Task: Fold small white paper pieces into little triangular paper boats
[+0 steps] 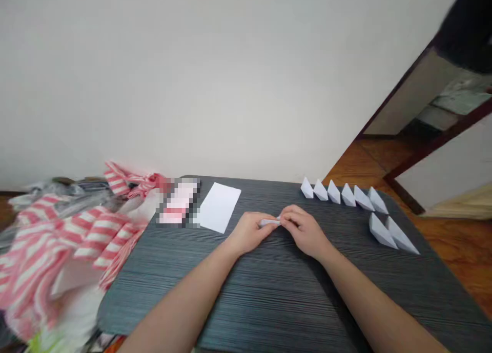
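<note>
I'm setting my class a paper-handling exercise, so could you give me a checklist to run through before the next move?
1. Left hand holding the small paper piece: ok.
2. Right hand at the piece's other end: ok.
3. Creases in the piece sharp: cannot tell; fingers cover much of it.
4. White paper lying on the table, beyond the left hand: ok.
5. More than one sheet there: cannot tell.
6. Folded paper shapes at the right apart from both hands: ok.
</note>
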`<action>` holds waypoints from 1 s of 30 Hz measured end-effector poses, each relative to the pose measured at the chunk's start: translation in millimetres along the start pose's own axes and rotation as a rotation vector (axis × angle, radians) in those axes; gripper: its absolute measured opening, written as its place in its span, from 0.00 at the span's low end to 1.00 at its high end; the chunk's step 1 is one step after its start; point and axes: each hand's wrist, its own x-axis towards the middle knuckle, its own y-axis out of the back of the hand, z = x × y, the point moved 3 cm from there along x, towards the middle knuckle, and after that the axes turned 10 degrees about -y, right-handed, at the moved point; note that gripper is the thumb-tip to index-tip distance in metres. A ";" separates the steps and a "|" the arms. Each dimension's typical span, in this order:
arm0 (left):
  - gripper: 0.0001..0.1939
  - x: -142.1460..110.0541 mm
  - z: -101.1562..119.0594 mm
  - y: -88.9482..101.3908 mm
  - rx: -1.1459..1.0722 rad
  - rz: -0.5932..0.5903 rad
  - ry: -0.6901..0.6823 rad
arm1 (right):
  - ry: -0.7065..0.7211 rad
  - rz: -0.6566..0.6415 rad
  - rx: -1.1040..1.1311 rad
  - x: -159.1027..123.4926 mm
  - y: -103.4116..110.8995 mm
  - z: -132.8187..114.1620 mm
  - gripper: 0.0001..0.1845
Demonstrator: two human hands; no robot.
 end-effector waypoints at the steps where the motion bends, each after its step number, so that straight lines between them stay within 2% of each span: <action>1: 0.14 0.0 0.6 0.4 0.001 0.001 0.002 | 0.002 0.008 0.001 -0.7 -0.3 -0.3 0.09; 7: 0.16 0.5 3.3 2.5 0.010 0.017 0.034 | -0.072 0.057 0.040 -3.2 -2.8 4.6 0.06; 11: 0.16 0.8 3.3 1.6 0.000 0.007 0.047 | -0.150 0.030 0.066 -3.7 -4.9 9.4 0.04; 15: 0.15 -0.2 -0.3 1.1 -0.030 0.017 0.107 | -0.144 0.027 0.050 -3.2 -3.4 8.5 0.05; 18: 0.21 -0.7 -3.7 1.8 -0.074 0.041 0.169 | -0.136 0.046 0.054 -3.8 -2.8 9.3 0.05; 20: 0.19 -0.4 -4.5 2.0 -0.099 0.024 0.181 | -0.144 0.053 0.103 -4.6 -4.4 11.6 0.05; 22: 0.15 0.0 -4.3 2.3 -0.110 -0.003 0.176 | -0.155 0.062 0.200 -5.3 -7.0 14.4 0.08; 26: 0.15 0.2 -3.2 4.3 -0.130 -0.002 0.158 | -0.172 0.046 0.357 -5.0 -10.8 17.2 0.16; 30: 0.15 0.3 -4.1 4.7 -0.161 0.017 0.149 | -0.224 -0.037 0.238 -4.7 -9.8 16.5 0.08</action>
